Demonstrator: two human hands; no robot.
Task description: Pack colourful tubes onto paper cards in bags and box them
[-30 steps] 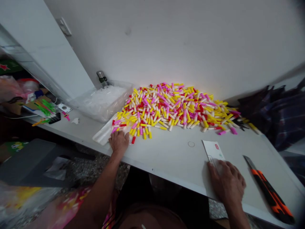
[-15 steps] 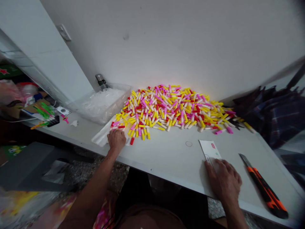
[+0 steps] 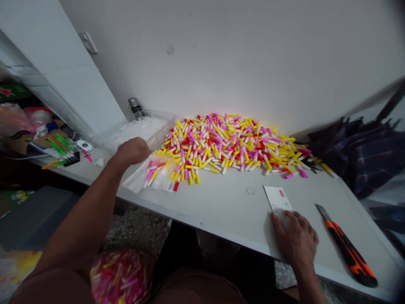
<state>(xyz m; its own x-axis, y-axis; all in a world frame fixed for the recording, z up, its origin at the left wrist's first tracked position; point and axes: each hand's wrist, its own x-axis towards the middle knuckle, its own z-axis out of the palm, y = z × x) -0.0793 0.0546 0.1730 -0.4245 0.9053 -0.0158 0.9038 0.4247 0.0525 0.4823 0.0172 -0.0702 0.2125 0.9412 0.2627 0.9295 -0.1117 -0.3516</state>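
My left hand (image 3: 134,150) is closed at the front of a clear plastic tub (image 3: 161,133), above the upper edge of some clear plastic bags (image 3: 133,181). Its fingertips are hidden, so I cannot make out what they hold. Several short two-coloured plastic tubes (image 3: 152,175) show through or on the bags. Beside them spreads a large heap of pink, yellow, red and white tubes (image 3: 218,143). On the right, my right hand (image 3: 297,238) lies over a printed white card (image 3: 276,196), thumb at its left edge and fingers curled by its right. The hand covers the card's lower part.
An orange and black utility knife (image 3: 348,249), blade out, lies right of my right hand. A thin rubber band (image 3: 250,191) sits mid-table. Folded umbrellas (image 3: 357,147) stand at the right end. A bottle (image 3: 136,107) is behind the tub. A bag of coloured tubes (image 3: 122,276) is below the table.
My left hand has moved up and left, off the tubes at the bags to the tub's front, uncovering tubes on the bags. The right hand stays on the card.
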